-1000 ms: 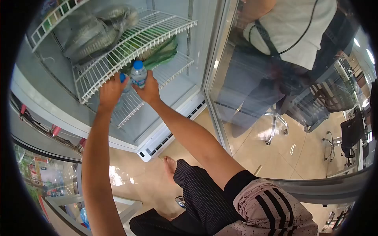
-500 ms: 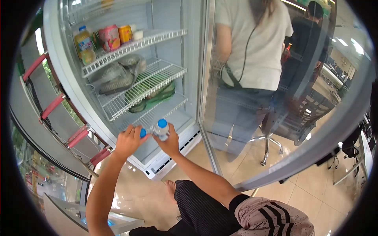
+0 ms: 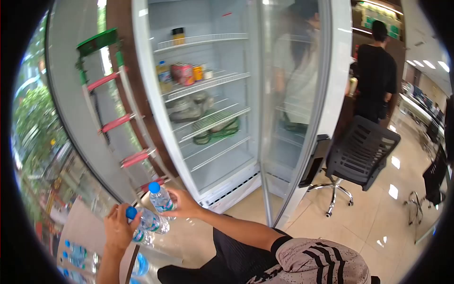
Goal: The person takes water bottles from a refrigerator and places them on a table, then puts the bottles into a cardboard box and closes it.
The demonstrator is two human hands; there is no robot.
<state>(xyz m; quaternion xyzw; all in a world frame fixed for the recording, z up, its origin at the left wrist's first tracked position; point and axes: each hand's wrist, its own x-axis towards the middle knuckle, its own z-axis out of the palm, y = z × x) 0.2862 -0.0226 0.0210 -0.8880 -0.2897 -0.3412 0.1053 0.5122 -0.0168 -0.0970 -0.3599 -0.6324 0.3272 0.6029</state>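
My left hand (image 3: 120,226) is closed around the neck of a clear plastic water bottle (image 3: 150,219) with a blue cap, which is tilted to the right. Another bottle body (image 3: 141,235) shows just under it, its top hidden. In my right hand (image 3: 183,203) is a second blue-capped water bottle (image 3: 161,198), fairly upright, gripped from its right side. Both hands are close together, in front of and left of the open fridge (image 3: 220,191). Several more blue-capped water bottles (image 3: 78,250) are at the lower left, beyond my left forearm.
Fridge shelves (image 3: 208,90) hold a juice bottle (image 3: 164,75), cans (image 3: 183,74) and bagged produce (image 3: 220,130). The glass door (image 3: 288,94) stands open to the right, with a person behind it. A ladder (image 3: 116,124) leans left; an office chair (image 3: 364,151) and a person in black (image 3: 376,71) are right.
Both hands, each with a bottle, have moved left and down from the fridge's lower opening. My view has swung left and back, showing bottles at the lower left.
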